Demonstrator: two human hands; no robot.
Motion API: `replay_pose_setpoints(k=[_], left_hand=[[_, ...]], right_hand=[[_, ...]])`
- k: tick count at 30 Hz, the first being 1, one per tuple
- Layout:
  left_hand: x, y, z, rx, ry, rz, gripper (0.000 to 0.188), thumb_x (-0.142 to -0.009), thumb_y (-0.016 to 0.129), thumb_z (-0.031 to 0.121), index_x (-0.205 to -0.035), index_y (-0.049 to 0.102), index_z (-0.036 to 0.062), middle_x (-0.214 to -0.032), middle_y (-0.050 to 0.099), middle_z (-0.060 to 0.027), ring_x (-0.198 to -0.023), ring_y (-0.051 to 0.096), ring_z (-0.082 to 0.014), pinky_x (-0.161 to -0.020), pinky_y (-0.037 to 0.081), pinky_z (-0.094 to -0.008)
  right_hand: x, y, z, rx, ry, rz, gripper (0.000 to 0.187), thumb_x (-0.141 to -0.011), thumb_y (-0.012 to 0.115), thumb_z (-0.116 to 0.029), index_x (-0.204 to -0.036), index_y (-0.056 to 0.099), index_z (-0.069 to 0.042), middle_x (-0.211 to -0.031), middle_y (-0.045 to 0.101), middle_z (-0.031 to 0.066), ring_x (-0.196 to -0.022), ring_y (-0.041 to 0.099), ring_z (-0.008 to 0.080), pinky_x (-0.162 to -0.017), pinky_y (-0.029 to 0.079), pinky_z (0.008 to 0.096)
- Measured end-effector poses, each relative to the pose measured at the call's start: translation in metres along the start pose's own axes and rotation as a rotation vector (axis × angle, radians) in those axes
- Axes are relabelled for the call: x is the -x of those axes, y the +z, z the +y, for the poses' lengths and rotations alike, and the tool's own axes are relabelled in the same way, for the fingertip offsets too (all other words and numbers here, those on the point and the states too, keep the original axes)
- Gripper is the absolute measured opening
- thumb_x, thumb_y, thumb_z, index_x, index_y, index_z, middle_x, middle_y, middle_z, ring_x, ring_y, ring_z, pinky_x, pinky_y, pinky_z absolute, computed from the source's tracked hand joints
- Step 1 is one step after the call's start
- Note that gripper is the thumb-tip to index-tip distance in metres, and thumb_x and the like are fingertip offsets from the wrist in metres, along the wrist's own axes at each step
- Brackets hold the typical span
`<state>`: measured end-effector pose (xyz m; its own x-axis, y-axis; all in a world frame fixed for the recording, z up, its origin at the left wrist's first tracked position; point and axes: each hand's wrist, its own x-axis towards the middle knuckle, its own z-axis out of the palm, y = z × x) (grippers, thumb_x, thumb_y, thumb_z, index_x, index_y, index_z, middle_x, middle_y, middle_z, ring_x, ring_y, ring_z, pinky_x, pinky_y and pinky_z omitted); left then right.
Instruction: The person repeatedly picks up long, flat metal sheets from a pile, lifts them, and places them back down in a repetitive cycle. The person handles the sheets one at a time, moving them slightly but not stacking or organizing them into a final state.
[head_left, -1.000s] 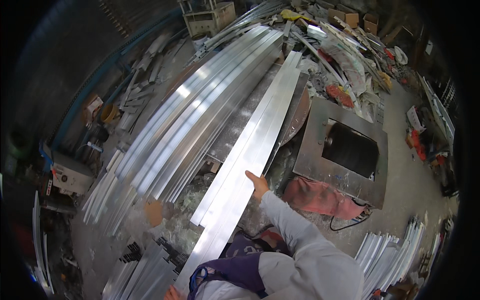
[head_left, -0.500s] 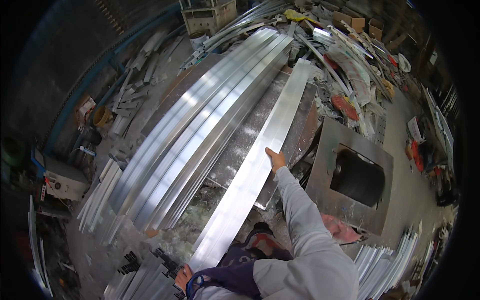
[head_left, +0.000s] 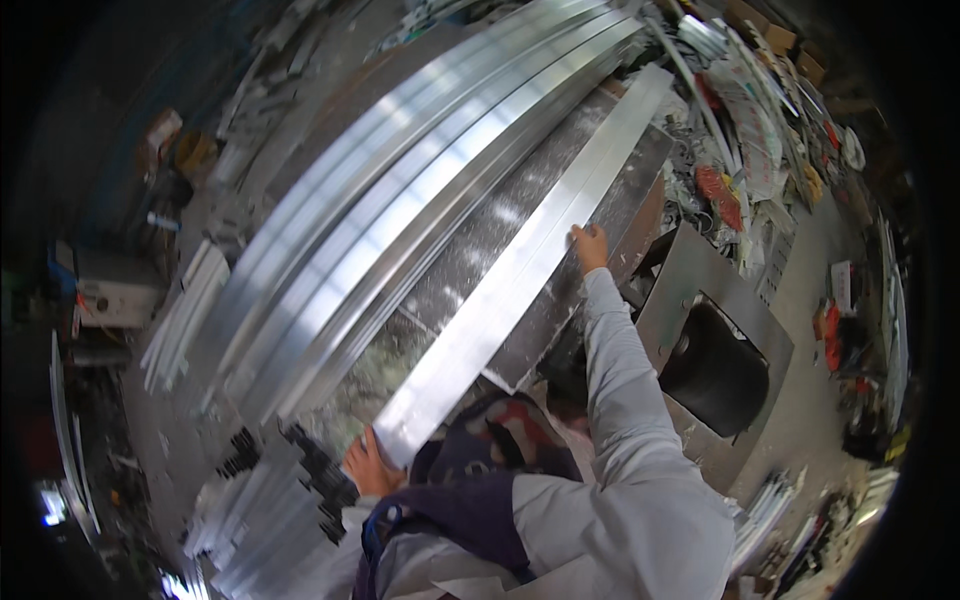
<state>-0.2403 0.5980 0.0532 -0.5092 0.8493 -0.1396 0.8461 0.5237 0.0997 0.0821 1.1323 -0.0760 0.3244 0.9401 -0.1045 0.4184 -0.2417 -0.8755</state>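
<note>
From my remote seat, the largest thing I see is a stack of long, glossy silver metal profiles, its far end partly cut off at the top. Beside it lies a dark, flat, powder-dusted board, and across that runs a long, flat, smooth silver metal strip; I cannot tell whether its lengthwise line is a groove or a joint. A second ago its near end ran down almost to the view's lower edge; now it stops higher, at the left hand, whose fingers grip it. The right hand, also farther forward now, clasps the right edge, other fingers partly hidden behind the thumb side.
</note>
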Motion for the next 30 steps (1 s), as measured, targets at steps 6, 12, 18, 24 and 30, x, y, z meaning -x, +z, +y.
replay_pose_setpoints(k=[6,12,18,24,30], left_hand=[[-0.022,0.003,-0.006,0.118,-0.014,-0.181,0.117,-0.054,0.089,0.04,-0.148,0.028,0.0083,-0.141,0.039,-0.0194,-0.128,0.039,-0.0383,-0.108,0.027,-0.0512],[0.014,0.042,-0.075,0.443,-0.398,0.24,0.085,-0.081,0.069,0.047,-0.145,0.036,0.0028,-0.144,0.041,-0.0213,-0.132,0.039,-0.039,-0.111,0.026,-0.046],[0.061,0.106,-0.133,1.155,-0.962,0.117,0.088,-0.09,0.035,0.067,-0.151,0.023,0.0046,-0.155,0.026,-0.0155,-0.142,0.024,-0.0305,-0.115,0.015,-0.046],[0.029,0.092,-0.084,1.648,-1.002,-0.025,0.101,-0.087,0.016,0.08,-0.154,0.01,0.0048,-0.161,0.012,-0.0116,-0.149,0.009,-0.0266,-0.117,0.006,-0.0507],[0.024,0.085,-0.07,1.734,-1.104,0.034,0.099,-0.088,0.024,0.079,-0.153,0.014,0.005,-0.159,0.02,-0.0118,-0.146,0.019,-0.026,-0.116,0.014,-0.0462]], right_hand=[[0.062,-0.039,0.017,-0.169,0.014,-0.12,0.048,-0.08,0.073,-0.019,-0.119,0.056,0.004,-0.097,0.06,0.009,-0.089,0.057,0.018,-0.081,0.048,0.0317],[0.172,-0.026,-0.042,0.242,-0.503,-0.458,0.04,-0.082,0.069,-0.01,-0.119,0.057,0.002,-0.107,0.06,0.0145,-0.092,0.06,0.0237,-0.081,0.049,0.0342],[0.308,0.016,-0.115,0.695,-1.293,-1.083,0.095,-0.06,0.088,-0.026,-0.143,0.041,-0.018,-0.142,0.041,0.0135,-0.134,0.038,0.0346,-0.11,0.03,0.0526],[0.337,0.062,-0.107,0.945,-1.501,-1.279,0.117,-0.05,0.091,-0.035,-0.149,0.03,-0.021,-0.15,0.033,0.0104,-0.142,0.027,0.0316,-0.114,0.022,0.0556],[0.348,0.061,-0.11,0.71,-1.581,-1.304,0.107,-0.049,0.087,-0.015,-0.144,0.04,-0.021,-0.125,0.048,0.0193,-0.119,0.045,0.038,-0.108,0.029,0.0541]])
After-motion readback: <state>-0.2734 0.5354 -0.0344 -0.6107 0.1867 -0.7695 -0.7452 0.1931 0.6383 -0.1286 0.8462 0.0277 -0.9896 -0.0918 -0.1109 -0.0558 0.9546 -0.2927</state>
